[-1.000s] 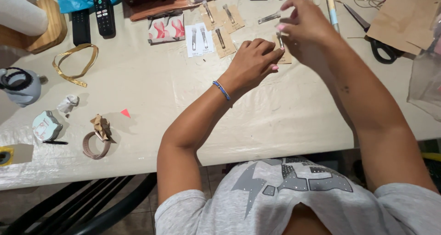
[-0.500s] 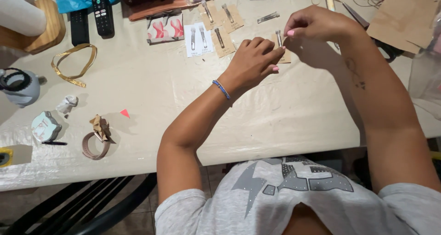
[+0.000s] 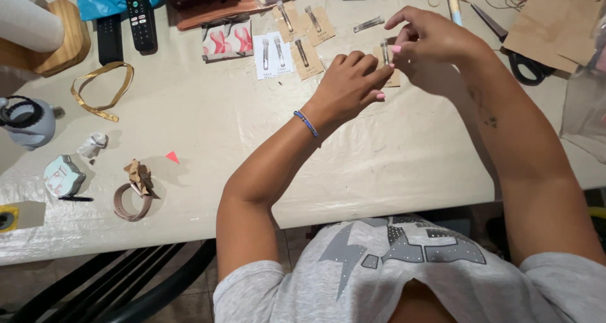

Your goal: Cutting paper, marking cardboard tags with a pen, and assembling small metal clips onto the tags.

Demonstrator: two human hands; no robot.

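Observation:
My left hand (image 3: 348, 85) rests knuckles-up on the table and pinches the edge of a small brown card (image 3: 394, 78). My right hand (image 3: 430, 39) hovers just above it, thumb and forefinger closed on a thin silver hair clip (image 3: 386, 50) standing on that card. Much of the card is hidden under both hands. Several more clips mounted on brown and white cards (image 3: 291, 38) lie in a cluster to the left, and one loose silver clip (image 3: 368, 24) lies behind my hands.
Black-handled scissors (image 3: 517, 58), a pen (image 3: 454, 5) and brown paper (image 3: 555, 20) sit at the right. Two remote controls (image 3: 140, 14), a gold ribbon (image 3: 101, 86), a wooden roll holder (image 3: 53, 36) and a watch strap (image 3: 131, 197) lie left. Cream table edge (image 3: 189, 234) runs below.
My right hand swung its fingers down onto the clip, then lifted and spread slightly while still pinching it. My left hand has stayed on the card.

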